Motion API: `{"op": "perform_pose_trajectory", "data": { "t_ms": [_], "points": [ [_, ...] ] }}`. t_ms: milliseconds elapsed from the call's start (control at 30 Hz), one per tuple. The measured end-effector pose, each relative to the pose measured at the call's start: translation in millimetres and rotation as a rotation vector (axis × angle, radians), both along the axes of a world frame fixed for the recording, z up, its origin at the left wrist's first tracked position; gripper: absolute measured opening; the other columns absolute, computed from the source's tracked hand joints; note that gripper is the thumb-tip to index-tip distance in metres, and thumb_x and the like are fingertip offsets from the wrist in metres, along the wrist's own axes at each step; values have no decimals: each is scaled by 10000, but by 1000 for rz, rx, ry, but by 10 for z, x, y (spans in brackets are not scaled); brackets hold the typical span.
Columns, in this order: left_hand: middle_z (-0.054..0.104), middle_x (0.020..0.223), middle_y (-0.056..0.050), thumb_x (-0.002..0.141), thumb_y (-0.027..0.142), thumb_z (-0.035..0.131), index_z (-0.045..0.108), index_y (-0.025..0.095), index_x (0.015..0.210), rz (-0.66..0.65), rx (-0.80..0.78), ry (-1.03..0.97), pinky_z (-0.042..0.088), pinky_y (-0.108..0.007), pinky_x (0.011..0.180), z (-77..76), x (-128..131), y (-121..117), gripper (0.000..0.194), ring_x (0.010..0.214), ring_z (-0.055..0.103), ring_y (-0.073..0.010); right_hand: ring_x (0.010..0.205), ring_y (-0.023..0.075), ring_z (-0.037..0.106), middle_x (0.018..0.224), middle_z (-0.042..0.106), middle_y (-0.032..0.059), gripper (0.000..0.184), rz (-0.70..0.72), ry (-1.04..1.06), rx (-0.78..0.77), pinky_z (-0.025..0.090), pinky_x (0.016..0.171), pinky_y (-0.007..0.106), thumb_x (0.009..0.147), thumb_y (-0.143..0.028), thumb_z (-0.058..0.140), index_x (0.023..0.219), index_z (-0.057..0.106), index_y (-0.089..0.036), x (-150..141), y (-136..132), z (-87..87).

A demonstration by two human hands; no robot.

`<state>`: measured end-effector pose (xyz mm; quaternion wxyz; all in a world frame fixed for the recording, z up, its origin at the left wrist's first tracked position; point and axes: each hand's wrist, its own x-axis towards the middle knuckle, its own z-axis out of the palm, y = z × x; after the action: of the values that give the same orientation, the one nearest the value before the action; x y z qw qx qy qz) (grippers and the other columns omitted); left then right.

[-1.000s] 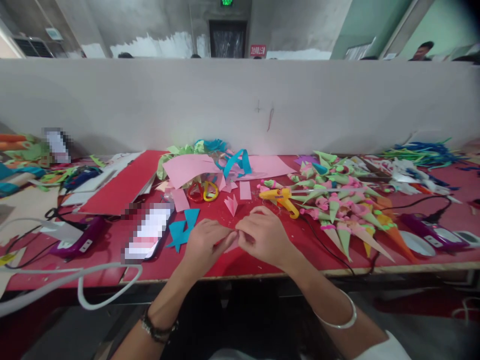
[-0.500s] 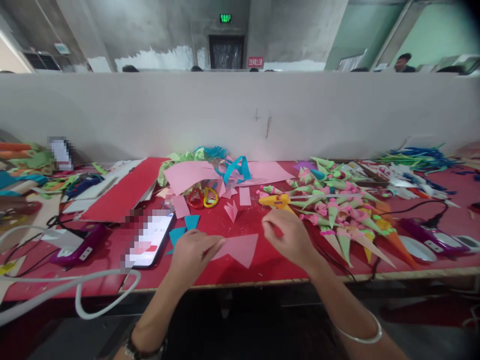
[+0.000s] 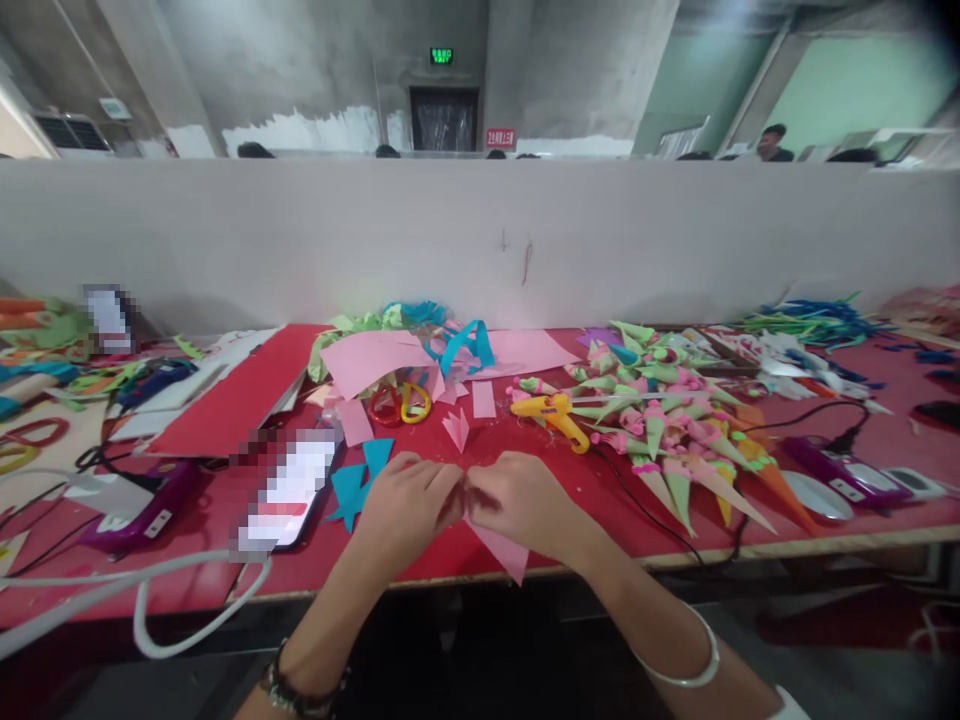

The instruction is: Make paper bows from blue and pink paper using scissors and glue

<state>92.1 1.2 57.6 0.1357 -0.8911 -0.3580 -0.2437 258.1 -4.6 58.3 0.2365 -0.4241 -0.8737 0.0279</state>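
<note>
A piece of pink paper (image 3: pixel 504 550) hangs below my fingers, its pointed end toward the table's front edge. My left hand (image 3: pixel 416 505) pinches it from the left, and my right hand (image 3: pixel 521 503) grips it from the right; the two sets of fingertips meet and hide its upper part. Just beyond them stands a small folded pink paper piece (image 3: pixel 456 432). Cut blue paper pieces (image 3: pixel 361 482) lie left of my left hand. A yellow glue gun (image 3: pixel 553 412) rests past my right hand.
Several paper cones (image 3: pixel 667 430) are heaped on the right. Red- and yellow-handled scissors (image 3: pixel 401 404) lie near pink sheets (image 3: pixel 371 362). A phone (image 3: pixel 292 490), a purple power strip (image 3: pixel 142 510) and white cable stand left; another purple strip (image 3: pixel 844 475) sits right. A white partition (image 3: pixel 300 230) closes the back.
My right hand has come left and down to meet my left hand, which moved slightly right. Both now hold the pink paper, which is turned more downward. The camera view has shifted slightly.
</note>
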Motion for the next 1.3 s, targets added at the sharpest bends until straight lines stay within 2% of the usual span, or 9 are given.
{"op": "perform_pose_trajectory", "data": {
  "t_ms": [200, 300, 400, 500, 600, 700, 800, 1067, 1300],
  "points": [
    [582, 496, 29, 720, 149, 425, 524, 182, 616, 77, 36, -15, 354, -267, 604, -39, -102, 59, 147, 463, 503, -113, 482, 66, 360, 498, 439, -57, 104, 41, 153, -167, 217, 499, 197, 687, -159, 501, 584, 493, -175, 12, 30, -6],
    [568, 486, 21, 706, 154, 432, 531, 180, 617, 194, -42, -17, 353, -269, 602, -31, -228, 145, 136, 467, 493, -121, 480, 60, 345, 506, 401, -62, 100, 37, 234, -205, 223, 493, 188, 672, -121, 470, 590, 489, -173, 84, 35, 5],
    [568, 540, 7, 721, 186, 437, 549, 173, 692, 281, -217, -252, 358, -249, 562, -8, -281, 188, 116, 515, 503, -131, 478, 59, 333, 508, 372, -63, 108, 20, 301, -236, 223, 480, 182, 663, -103, 446, 587, 478, -172, 142, 31, 7],
    [602, 744, -21, 797, 264, 388, 534, 161, 914, 131, -518, -597, 385, -214, 545, 18, -203, 144, 213, 601, 526, -119, 494, 60, 354, 525, 398, -61, 95, 61, 329, -277, 235, 488, 178, 667, -107, 451, 604, 486, -169, 154, 28, 2],
    [592, 778, -16, 802, 311, 428, 549, 163, 891, -47, -711, -595, 392, -199, 584, 27, -71, 64, 211, 665, 525, -117, 501, 59, 361, 536, 415, -59, 89, 119, 334, -289, 245, 500, 172, 679, -109, 458, 633, 508, -165, 147, 34, 14],
    [522, 592, 16, 815, 318, 427, 526, 153, 622, -50, -692, -413, 332, -193, 527, 12, 24, 10, 272, 560, 458, -98, 499, 61, 358, 532, 425, -57, 100, 115, 285, -254, 240, 508, 178, 696, -111, 455, 654, 529, -164, 147, 44, 44],
    [403, 476, 40, 843, 327, 369, 440, 152, 517, 11, -604, -289, 236, -209, 464, -7, 64, -11, 377, 464, 356, -81, 510, 72, 362, 534, 454, -45, 93, 65, 167, -209, 224, 516, 195, 706, -133, 466, 650, 532, -168, 139, 44, 69],
    [350, 436, 39, 856, 396, 314, 391, 152, 491, 125, -484, -147, 156, -231, 462, 35, 80, -62, 446, 428, 316, -80, 536, 80, 392, 568, 514, -38, 77, 32, 70, -192, 196, 514, 208, 704, -150, 472, 671, 530, -188, 128, 26, 96],
    [308, 452, 51, 847, 403, 303, 351, 162, 490, 129, -537, -261, 201, -217, 464, 69, -123, -35, 434, 446, 303, -77, 475, 69, 372, 505, 467, -46, 101, -80, -2, -261, 180, 488, 216, 693, -155, 475, 602, 514, -178, 367, -31, 107]
  ]
}}
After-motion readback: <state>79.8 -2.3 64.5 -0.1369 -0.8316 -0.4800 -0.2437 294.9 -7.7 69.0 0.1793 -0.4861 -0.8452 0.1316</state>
